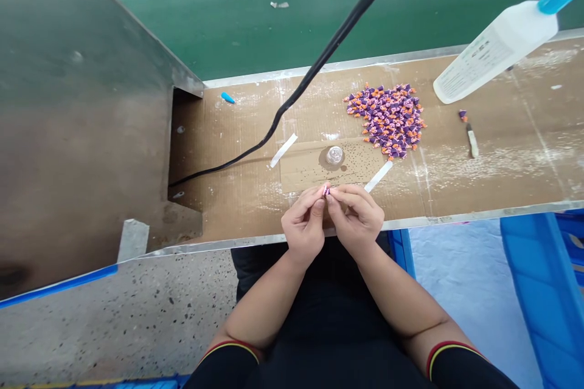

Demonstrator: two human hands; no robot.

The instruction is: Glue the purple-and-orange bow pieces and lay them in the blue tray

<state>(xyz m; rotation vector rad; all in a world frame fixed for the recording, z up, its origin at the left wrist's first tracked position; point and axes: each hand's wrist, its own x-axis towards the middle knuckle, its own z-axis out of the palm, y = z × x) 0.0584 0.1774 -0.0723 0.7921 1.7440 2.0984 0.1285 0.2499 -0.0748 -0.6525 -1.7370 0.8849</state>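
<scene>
Between the fingertips of both hands is a small purple and pink figure piece (326, 191), mostly covered by the fingers. My left hand (305, 222) pinches it from the left, and my right hand (358, 216) pinches it from the right. Both hands are closed, just over the near edge of the cardboard-covered bench (241, 194). Just beyond them stands a small clear round dish (334, 155) on a wet, spotted cardboard piece (301, 170). Behind it, to the right, lies a heap of similar purple, pink and orange pieces (392, 118).
A white bottle with a blue cap (497, 48) stands at the back right. Near it lie a single piece (463, 115) and a small brush-like tool (472, 141). A black cable (292, 103) crosses the bench. A metal box (91, 121) stands left; a blue crate (533, 279) sits below right.
</scene>
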